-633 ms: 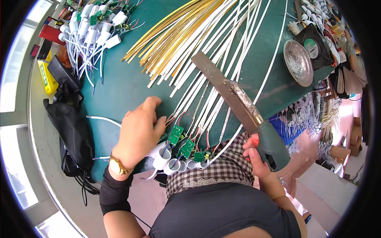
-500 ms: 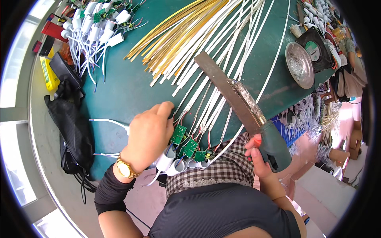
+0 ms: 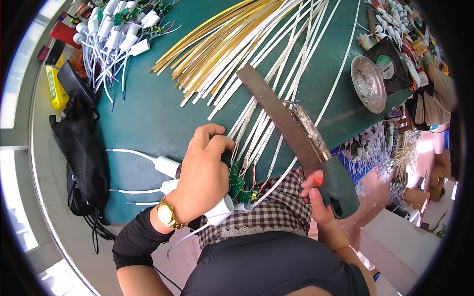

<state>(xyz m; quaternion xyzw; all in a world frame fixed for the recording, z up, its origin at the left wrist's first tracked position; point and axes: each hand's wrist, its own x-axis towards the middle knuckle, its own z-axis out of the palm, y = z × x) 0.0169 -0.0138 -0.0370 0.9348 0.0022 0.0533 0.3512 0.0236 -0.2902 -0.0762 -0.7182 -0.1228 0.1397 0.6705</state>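
Note:
My left hand (image 3: 205, 170), with a gold watch on its wrist, is closed over the near ends of several thin white strips (image 3: 256, 143). Its fingertips hide whatever they hold. Green circuit boards (image 3: 237, 183) with thin wires sit right beside it, above white cylindrical housings (image 3: 219, 211) at the table's near edge. In my right hand (image 3: 318, 200) is a soldering gun (image 3: 343, 185) with a dark green handle and a red trigger. Its scorched metal barrel points away from me, alongside a long brown metal bar (image 3: 276, 116). Whether the bar belongs to the tool, I cannot tell.
White housings with cables (image 3: 167, 166) lie left of my hand. Yellow and white strips (image 3: 222, 54) fan across the green table (image 3: 133, 111). A metal dish (image 3: 368, 84) and a black fan (image 3: 392, 64) stand right; a black bag (image 3: 81, 158) lies left. Wired housings (image 3: 116, 37) pile up far left.
My left hand has moved right, now covering part of the circuit boards and uncovering white housings on its left. My right hand keeps its grip on the soldering gun. The view has shifted slightly.

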